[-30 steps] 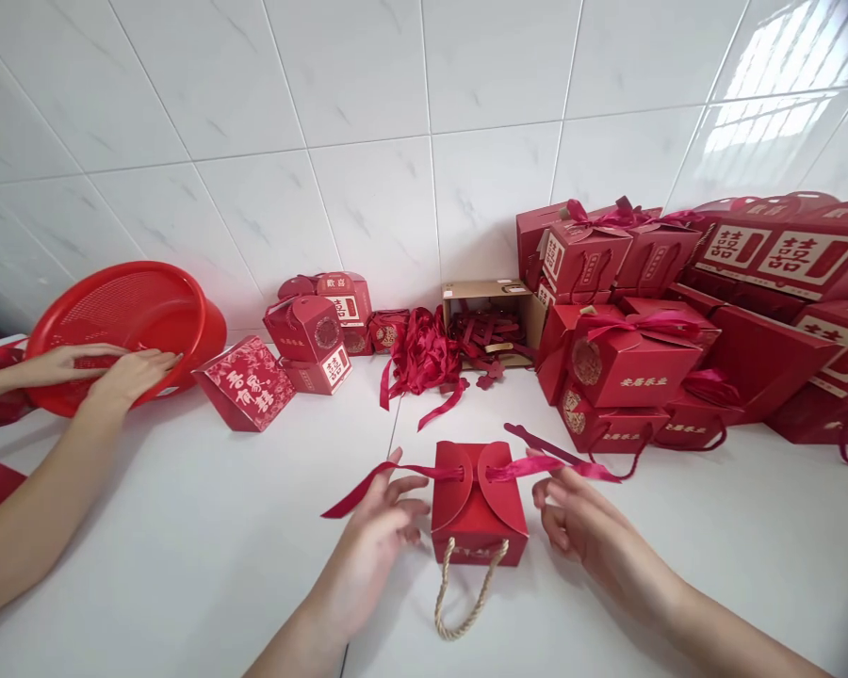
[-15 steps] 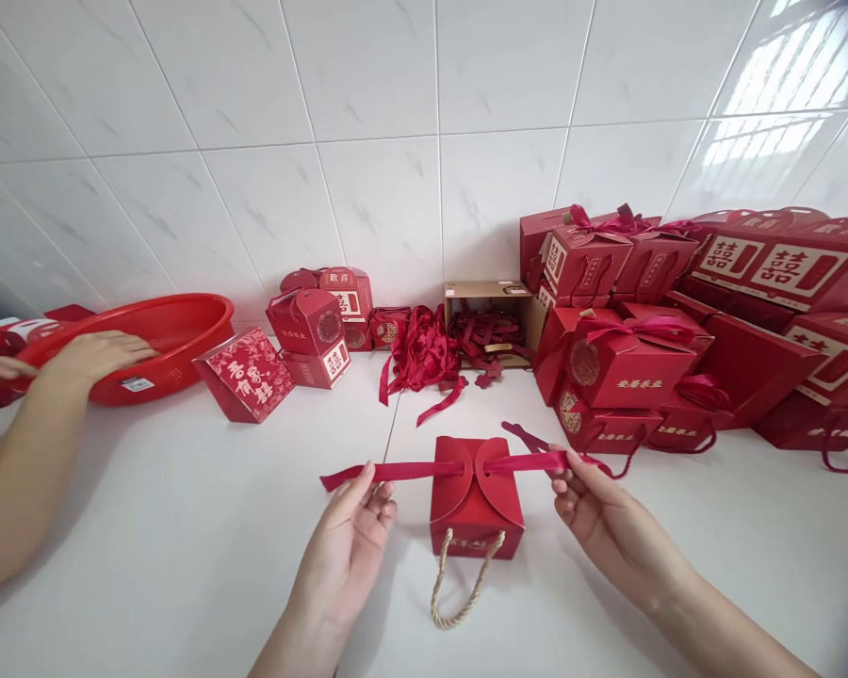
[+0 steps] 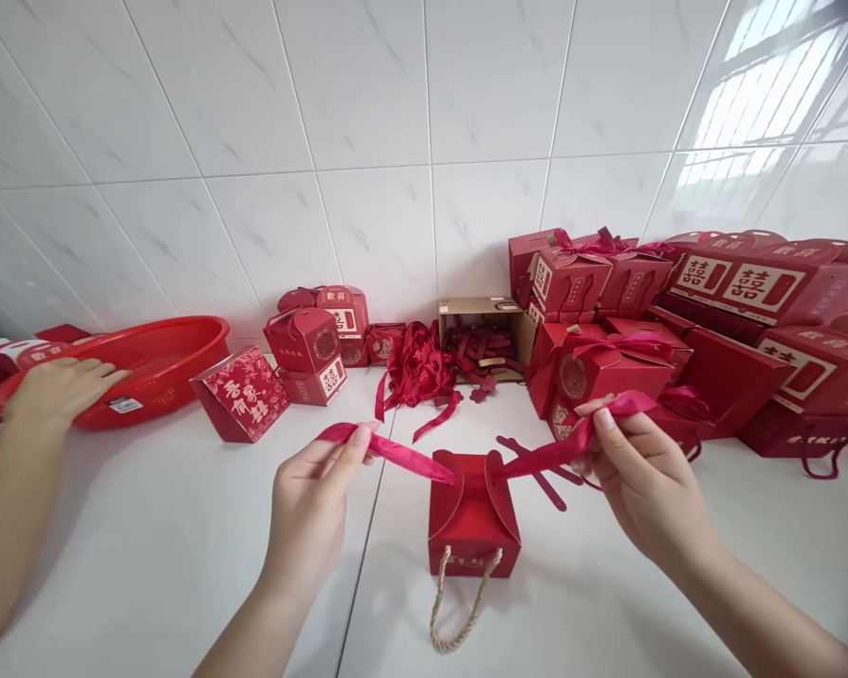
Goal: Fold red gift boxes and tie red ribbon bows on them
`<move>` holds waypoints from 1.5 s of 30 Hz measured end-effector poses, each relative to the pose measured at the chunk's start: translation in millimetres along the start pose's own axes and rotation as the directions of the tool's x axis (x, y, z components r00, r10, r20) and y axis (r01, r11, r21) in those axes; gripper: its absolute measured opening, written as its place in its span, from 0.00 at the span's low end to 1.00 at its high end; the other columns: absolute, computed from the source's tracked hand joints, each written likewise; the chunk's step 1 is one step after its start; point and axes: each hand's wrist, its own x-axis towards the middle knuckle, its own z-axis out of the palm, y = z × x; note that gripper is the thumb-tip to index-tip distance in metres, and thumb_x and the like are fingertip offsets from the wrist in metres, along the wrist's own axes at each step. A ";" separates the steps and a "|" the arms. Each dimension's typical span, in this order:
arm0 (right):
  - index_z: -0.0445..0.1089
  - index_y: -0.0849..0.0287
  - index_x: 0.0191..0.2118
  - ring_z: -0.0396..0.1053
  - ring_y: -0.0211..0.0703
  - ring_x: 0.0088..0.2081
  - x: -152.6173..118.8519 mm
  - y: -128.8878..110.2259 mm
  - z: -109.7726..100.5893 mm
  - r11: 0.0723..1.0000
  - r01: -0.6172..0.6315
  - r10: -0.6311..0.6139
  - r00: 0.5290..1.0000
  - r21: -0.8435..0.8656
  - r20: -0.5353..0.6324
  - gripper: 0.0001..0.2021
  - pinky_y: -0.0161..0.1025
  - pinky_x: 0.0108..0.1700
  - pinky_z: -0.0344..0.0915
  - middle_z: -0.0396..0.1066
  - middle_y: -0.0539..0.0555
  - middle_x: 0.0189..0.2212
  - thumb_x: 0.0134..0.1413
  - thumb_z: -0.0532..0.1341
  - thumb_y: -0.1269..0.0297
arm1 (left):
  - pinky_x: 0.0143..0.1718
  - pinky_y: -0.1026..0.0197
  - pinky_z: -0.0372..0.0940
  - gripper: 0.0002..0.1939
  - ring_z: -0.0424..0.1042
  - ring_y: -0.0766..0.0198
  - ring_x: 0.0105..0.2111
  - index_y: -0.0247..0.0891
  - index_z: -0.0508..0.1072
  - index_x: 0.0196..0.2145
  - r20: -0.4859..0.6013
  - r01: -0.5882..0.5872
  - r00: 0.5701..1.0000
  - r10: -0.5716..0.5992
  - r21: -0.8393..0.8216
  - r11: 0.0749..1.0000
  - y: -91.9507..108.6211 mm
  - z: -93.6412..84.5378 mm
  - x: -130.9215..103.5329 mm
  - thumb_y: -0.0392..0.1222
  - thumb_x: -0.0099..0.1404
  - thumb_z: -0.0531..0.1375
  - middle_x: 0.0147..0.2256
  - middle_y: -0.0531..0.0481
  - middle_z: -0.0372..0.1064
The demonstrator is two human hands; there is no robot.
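Note:
A small red box (image 3: 475,523) stands on the white table, its curved top flaps parted slightly and a beige rope handle (image 3: 459,640) hanging at its front. A pink-red ribbon (image 3: 414,460) runs through holes in the flaps. To the left of the box, my left hand (image 3: 318,499) pinches one ribbon end between thumb and fingers. My right hand (image 3: 643,471) grips the other end at the right, with a length of ribbon trailing over its fingers. Both ends are held above the box. A dark red strip (image 3: 547,485) lies beside the box, near my right hand.
Ribbons (image 3: 424,367) are heaped before an open carton (image 3: 527,344). Stacked red boxes (image 3: 735,377) fill the right; smaller ones (image 3: 303,344) and a slanted box (image 3: 244,395) stand left. Another person's hand (image 3: 60,386) rests at a red basket (image 3: 184,377).
Both my hands have risen with the ribbon ends, and the ribbon now slants upward from the box. The flaps stand further apart. The other person's hand has shifted left along the basket.

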 end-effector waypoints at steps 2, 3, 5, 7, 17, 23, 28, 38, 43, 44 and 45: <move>0.74 0.54 0.39 0.62 0.33 0.24 8.8 -9.1 5.1 0.998 0.043 -0.040 0.998 -0.054 0.053 0.13 0.31 0.28 0.64 0.66 0.47 0.23 0.56 0.64 0.49 | 0.40 0.67 0.66 0.11 0.71 0.67 0.34 0.40 0.81 0.32 0.076 -0.048 0.996 0.044 0.047 0.998 9.0 6.0 6.7 0.46 0.52 0.72 0.29 0.53 0.76; 0.74 0.54 0.39 0.62 0.33 0.25 12.8 -13.5 8.2 0.994 0.060 -0.053 0.995 -0.086 0.080 0.14 0.31 0.28 0.63 0.66 0.47 0.23 0.57 0.63 0.49 | 0.41 0.67 0.66 0.11 0.72 0.66 0.34 0.41 0.81 0.33 0.112 -0.073 0.992 0.066 0.061 0.995 13.2 9.4 9.7 0.46 0.52 0.72 0.30 0.53 0.76; 0.74 0.56 0.38 0.62 0.34 0.26 19.6 -21.7 15.2 0.983 0.094 -0.073 0.988 -0.159 0.132 0.15 0.32 0.30 0.62 0.68 0.49 0.25 0.57 0.63 0.49 | 0.42 0.66 0.66 0.10 0.73 0.65 0.37 0.43 0.82 0.36 0.178 -0.137 0.977 0.119 0.092 0.986 20.5 16.3 14.9 0.46 0.56 0.70 0.32 0.53 0.77; 0.75 0.57 0.38 0.63 0.35 0.29 24.9 -29.0 23.4 0.967 0.129 -0.091 0.980 -0.219 0.175 0.15 0.33 0.32 0.63 0.70 0.50 0.29 0.57 0.64 0.50 | 0.43 0.65 0.66 0.10 0.73 0.64 0.39 0.43 0.82 0.38 0.246 -0.207 0.954 0.174 0.118 0.971 27.0 23.6 18.7 0.49 0.61 0.66 0.34 0.52 0.78; 0.73 0.56 0.36 0.67 0.35 0.33 36.2 -53.4 59.2 0.970 0.228 -0.183 0.913 -0.083 0.366 0.07 0.34 0.39 0.66 0.71 0.49 0.31 0.59 0.64 0.58 | 0.41 0.67 0.67 0.08 0.73 0.66 0.37 0.45 0.82 0.38 0.399 -0.327 0.870 0.288 0.033 0.944 57.8 60.2 28.1 0.46 0.62 0.66 0.35 0.52 0.78; 0.74 0.54 0.36 0.69 0.36 0.33 39.7 -54.9 66.0 0.981 0.189 -0.186 0.900 0.031 0.394 0.06 0.35 0.39 0.67 0.73 0.49 0.30 0.61 0.62 0.59 | 0.39 0.65 0.67 0.13 0.68 0.68 0.28 0.44 0.81 0.41 0.455 -0.346 0.848 0.274 0.083 0.934 61.3 66.1 27.1 0.51 0.66 0.60 0.23 0.55 0.70; 0.75 0.54 0.37 0.71 0.36 0.33 40.9 -52.0 66.8 0.973 0.219 -0.230 0.899 0.071 0.373 0.05 0.34 0.40 0.69 0.74 0.49 0.31 0.59 0.63 0.60 | 0.36 0.65 0.67 0.12 0.70 0.66 0.30 0.42 0.81 0.39 0.496 -0.330 0.833 0.247 0.085 0.940 59.7 70.7 24.7 0.50 0.66 0.61 0.27 0.53 0.72; 0.72 0.56 0.39 0.68 0.34 0.27 43.6 -58.0 72.0 0.972 0.228 -0.229 0.900 0.048 0.371 0.05 0.34 0.32 0.68 0.71 0.49 0.30 0.57 0.64 0.63 | 0.39 0.61 0.69 0.15 0.75 0.62 0.32 0.38 0.72 0.30 0.558 -0.354 0.790 0.254 0.077 0.932 68.9 77.0 19.7 0.49 0.70 0.55 0.27 0.50 0.74; 0.74 0.58 0.38 0.66 0.36 0.29 39.8 -62.6 75.1 0.959 0.275 -0.216 0.867 -0.071 0.449 0.07 0.35 0.33 0.66 0.70 0.50 0.28 0.56 0.63 0.60 | 0.29 0.63 0.66 0.16 0.68 0.66 0.22 0.39 0.71 0.27 0.629 -0.343 0.759 0.170 0.165 0.925 71.0 83.6 20.6 0.52 0.68 0.57 0.17 0.55 0.65; 0.74 0.57 0.38 0.67 0.38 0.31 38.4 -63.1 75.0 0.960 0.272 -0.204 0.843 -0.068 0.498 0.08 0.36 0.35 0.67 0.70 0.50 0.29 0.57 0.63 0.60 | 0.28 0.64 0.65 0.17 0.67 0.66 0.21 0.38 0.72 0.26 0.640 -0.350 0.752 0.156 0.188 0.918 71.7 85.0 20.9 0.51 0.67 0.58 0.17 0.55 0.65; 0.74 0.57 0.38 0.68 0.39 0.33 37.0 -63.3 74.8 0.962 0.267 -0.194 0.819 -0.060 0.541 0.08 0.38 0.37 0.68 0.71 0.51 0.30 0.57 0.63 0.59 | 0.26 0.64 0.64 0.16 0.67 0.67 0.21 0.38 0.72 0.25 0.649 -0.353 0.747 0.144 0.204 0.913 72.5 86.1 21.2 0.50 0.66 0.59 0.19 0.55 0.66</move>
